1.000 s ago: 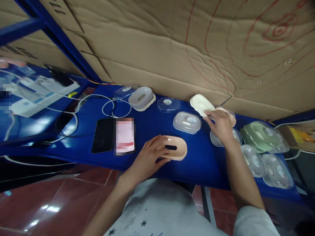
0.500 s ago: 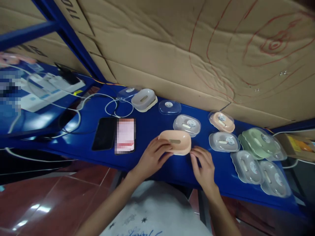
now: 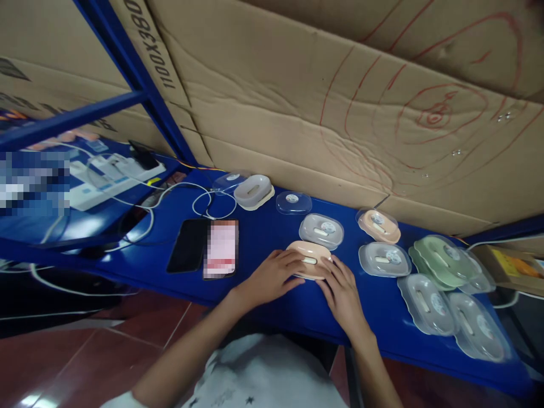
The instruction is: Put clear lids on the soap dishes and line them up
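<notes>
1. The peach dish (image 3: 312, 249) in the middle is plain, with an off-white strip at its slot.
2. A second peach dish (image 3: 390, 232) shows through a clear lid bearing a whitish-blue label.
3. The grey dish (image 3: 312, 231) behind the first is pale, its strip off-white.
4. The green dish (image 3: 425, 246) at the right is a soft sage.
5. Towards the back left, a grey-mauve dish (image 3: 250, 198) overlaps a cream piece (image 3: 268, 199).
6. The tabletop (image 3: 263, 232) is deep, glossy blue.
7. The cardboard (image 3: 263, 102) is brown, patterned with red looping lines and black lettering.
8. One phone (image 3: 187, 249) is black; the other phone (image 3: 221, 243) shows pixelated pink with a red band.
9. The shirt (image 3: 272, 362) is pale grey with dark stars.
10. The floor tiles (image 3: 140, 317) are reddish brown.
</notes>
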`<move>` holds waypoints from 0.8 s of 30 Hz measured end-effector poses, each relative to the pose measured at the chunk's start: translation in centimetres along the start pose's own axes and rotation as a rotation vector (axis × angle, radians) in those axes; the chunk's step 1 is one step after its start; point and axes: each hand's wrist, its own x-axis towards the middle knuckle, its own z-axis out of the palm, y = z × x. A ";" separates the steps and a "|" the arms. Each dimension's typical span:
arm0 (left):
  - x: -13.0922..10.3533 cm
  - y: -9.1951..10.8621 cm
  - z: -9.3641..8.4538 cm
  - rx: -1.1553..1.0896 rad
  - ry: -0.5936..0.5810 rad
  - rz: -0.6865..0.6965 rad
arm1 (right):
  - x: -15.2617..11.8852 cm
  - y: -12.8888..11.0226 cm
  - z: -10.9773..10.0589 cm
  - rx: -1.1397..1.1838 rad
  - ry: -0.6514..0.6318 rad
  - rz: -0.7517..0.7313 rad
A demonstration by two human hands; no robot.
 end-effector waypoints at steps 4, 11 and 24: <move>2.6 -2.8 -2.5 -0.023 0.010 -0.069 | -0.1 -0.2 0.2 0.015 0.044 0.008; 10.4 -10.1 -4.0 0.226 0.051 -0.338 | -0.1 -0.2 0.5 0.031 0.079 0.014; 6.9 -8.3 -2.8 0.221 0.276 -0.276 | -0.1 -0.3 1.1 0.073 0.162 0.019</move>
